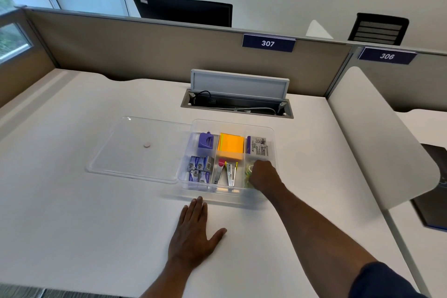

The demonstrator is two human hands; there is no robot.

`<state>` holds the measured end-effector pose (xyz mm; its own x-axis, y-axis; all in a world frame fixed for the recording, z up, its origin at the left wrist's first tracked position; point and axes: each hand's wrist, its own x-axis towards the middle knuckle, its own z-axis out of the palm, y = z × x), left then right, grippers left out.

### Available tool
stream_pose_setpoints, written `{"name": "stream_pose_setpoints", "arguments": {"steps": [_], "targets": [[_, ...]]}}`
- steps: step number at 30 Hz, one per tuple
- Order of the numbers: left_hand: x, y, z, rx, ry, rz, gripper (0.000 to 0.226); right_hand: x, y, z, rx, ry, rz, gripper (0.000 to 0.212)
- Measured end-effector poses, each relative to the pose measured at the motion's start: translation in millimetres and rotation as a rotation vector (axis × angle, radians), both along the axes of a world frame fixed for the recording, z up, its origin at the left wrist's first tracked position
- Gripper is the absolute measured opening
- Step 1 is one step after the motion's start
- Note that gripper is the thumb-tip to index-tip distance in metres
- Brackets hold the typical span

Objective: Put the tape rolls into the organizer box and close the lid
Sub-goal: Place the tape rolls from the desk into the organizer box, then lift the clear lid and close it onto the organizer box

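Hands first: the right hand (262, 174) reaches into the near right compartment of the clear organizer box (272, 131) at the centre of the frame, its fingers curled down over tape rolls (249, 170) that show greenish and clear beside the knuckles; whether the fingers actually grip a roll I cannot tell. The left hand (193, 232) lies flat and spread on the white desk (72, 213), palm down, holding nothing, its fingertips just short of the box's near wall. Inside the box, the middle compartments hold staplers (228, 173) and an orange pad of sticky notes (231, 145), the left ones small purple boxes (199, 168) and a purple dispenser (205, 141). The clear lid (135, 150) lies flat on the desk left of the box, touching its left edge. Beyond, an open cable tray (237, 101) sits under a partition labelled 307.
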<state>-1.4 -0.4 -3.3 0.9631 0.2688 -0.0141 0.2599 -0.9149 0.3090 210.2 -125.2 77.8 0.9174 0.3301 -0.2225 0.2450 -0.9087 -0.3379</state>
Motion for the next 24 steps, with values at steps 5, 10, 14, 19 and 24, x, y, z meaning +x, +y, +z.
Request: {"name": "stream_pose_setpoints", "arguments": {"steps": [5,10,14,19,24], "targets": [[1.0,-2.0,-2.9,-0.002,0.001,0.002,0.098,-1.0,5.9,10.6,0.049,-0.141,-0.068,0.029],[0.3,-3.2,-3.3,-0.108,-0.011,0.026,0.091,3.7,11.0,17.7,0.112,-0.292,-0.041,0.027],[5.0,2.9,9.2,-0.299,-0.227,0.265,0.049,9.3,32.4,29.9,0.159,-0.276,0.105,0.043],[30.2,36.4,44.7,-0.479,-0.559,0.805,0.021,11.1,63.0,38.5,0.236,-0.173,0.228,0.05],[47.7,93.2,68.2,-0.737,-0.468,1.269,0.042,9.4,107.0,47.4,0.257,-0.069,0.315,0.048]]}}
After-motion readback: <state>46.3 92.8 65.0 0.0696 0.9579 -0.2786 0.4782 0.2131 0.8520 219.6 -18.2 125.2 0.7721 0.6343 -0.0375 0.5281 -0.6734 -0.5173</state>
